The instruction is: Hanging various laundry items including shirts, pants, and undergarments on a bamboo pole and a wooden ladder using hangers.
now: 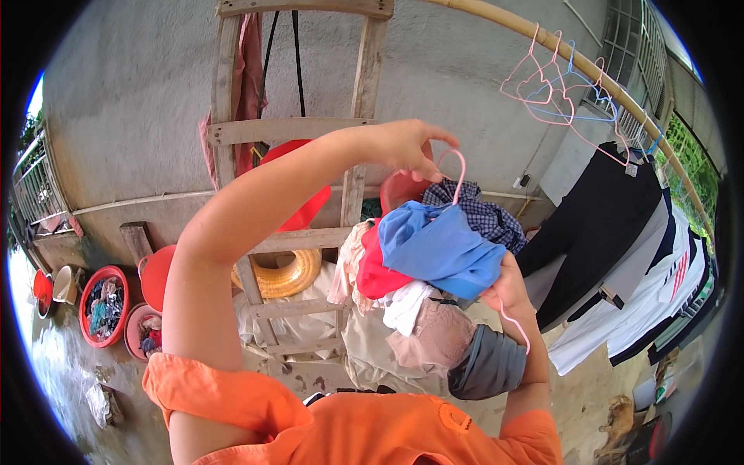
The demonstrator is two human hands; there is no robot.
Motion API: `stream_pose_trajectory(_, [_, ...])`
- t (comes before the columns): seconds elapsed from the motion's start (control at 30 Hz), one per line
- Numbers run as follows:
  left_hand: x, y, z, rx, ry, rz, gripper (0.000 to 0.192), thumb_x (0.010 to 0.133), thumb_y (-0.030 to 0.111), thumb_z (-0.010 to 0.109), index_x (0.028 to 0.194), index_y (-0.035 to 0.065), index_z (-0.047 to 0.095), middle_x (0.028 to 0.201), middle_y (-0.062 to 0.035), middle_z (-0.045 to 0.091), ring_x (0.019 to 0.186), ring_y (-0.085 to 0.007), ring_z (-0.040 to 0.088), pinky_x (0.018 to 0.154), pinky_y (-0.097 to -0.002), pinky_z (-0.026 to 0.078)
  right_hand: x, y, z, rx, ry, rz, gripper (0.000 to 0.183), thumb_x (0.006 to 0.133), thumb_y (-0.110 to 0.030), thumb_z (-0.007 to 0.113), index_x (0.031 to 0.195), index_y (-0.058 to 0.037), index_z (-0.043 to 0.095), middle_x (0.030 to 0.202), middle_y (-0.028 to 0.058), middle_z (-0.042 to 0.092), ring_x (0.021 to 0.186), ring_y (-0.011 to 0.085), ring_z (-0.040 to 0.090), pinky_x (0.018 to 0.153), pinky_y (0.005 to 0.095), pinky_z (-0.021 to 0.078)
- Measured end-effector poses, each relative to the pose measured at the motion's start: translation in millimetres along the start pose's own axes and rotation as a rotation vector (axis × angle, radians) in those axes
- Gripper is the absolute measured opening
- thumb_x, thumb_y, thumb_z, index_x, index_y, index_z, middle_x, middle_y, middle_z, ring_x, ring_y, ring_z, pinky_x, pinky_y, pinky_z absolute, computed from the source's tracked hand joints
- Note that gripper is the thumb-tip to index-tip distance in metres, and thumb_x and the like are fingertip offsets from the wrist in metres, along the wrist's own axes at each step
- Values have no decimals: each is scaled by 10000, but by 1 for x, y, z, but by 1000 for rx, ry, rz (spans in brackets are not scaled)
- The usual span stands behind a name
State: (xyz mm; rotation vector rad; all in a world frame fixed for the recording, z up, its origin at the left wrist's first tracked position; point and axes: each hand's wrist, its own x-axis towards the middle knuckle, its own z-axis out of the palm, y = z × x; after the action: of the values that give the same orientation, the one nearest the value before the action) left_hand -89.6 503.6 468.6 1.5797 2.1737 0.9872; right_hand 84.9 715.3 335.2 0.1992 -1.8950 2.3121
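Note:
My left hand point(415, 152) is raised, its fingers apart beside the curved hook of a pink clothes hanger point(462, 174). The hanger's hook rises from a blue garment point(444, 247), and a pink wire end shows below my right hand. My right hand point(508, 285) grips the blue garment's lower right edge together with the hanger. Bunched around the blue piece and along my right forearm are a checked dark garment point(479, 209), a red one point(378, 264), a white one point(407, 308), a brownish-pink lacy one point(444, 334) and a dark grey one point(488, 363).
At the upper right, a bamboo pole point(523, 26) carries empty pink and blue hangers point(561, 87), black trousers point(610, 215) and white garments point(633, 314). A wooden ladder-like frame point(290, 132) stands ahead by the wall. Basins of laundry point(93, 337) sit at the left.

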Motion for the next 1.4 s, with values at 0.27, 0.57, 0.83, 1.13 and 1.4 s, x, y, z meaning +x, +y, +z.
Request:
stream_pose_trajectory(0.27, [6, -81, 44, -194, -307, 114, 514, 693, 204, 677, 1136, 18, 495, 1091, -80, 544, 1020, -189, 479, 918, -316, 343, -3, -31, 24, 17, -34, -2, 180, 771, 35, 415, 915, 7, 518, 609, 51, 481, 381, 71, 373, 307, 182, 230])
stream_pose_trajectory(0.57, [-38, -15, -50, -41, 842, 106, 246, 774, 197, 551, 941, 22, 598, 787, -29, 601, 695, -103, 537, 603, -227, 433, 0, -42, 32, -44, -69, 109, 126, 834, -88, 456, 845, 23, 515, 541, 14, 392, 398, 38, 303, 349, 161, 220])
stream_pose_trajectory(0.83, [-157, 105, 4, 119, -263, 340, 196, 684, 158, 690, 686, 13, 558, 530, -90, 464, 465, -213, 480, 433, -292, 344, 29, -44, 51, -81, -93, 98, 136, 827, -94, 468, 837, 28, 529, 560, -14, 402, 453, 29, 305, 378, 182, 182])
stream_pose_trajectory(1.13, [-90, -80, -1, 96, 650, -125, 428, 735, 284, 656, 1062, 42, 524, 882, -58, 575, 788, -129, 532, 673, -261, 444, 25, -65, 75, -185, -195, -30, 142, 836, -104, 453, 874, 26, 495, 528, 2, 398, 391, 21, 274, 347, 150, 204])
stream_pose_trajectory(1.4, [-79, -108, 27, -652, 259, -179, 419, 738, 89, 617, 1130, 37, 479, 978, -37, 564, 890, -128, 524, 767, -263, 437, 27, -74, 73, -81, -194, 8, 151, 846, -109, 451, 883, 31, 495, 535, 5, 391, 366, 21, 269, 337, 152, 202])
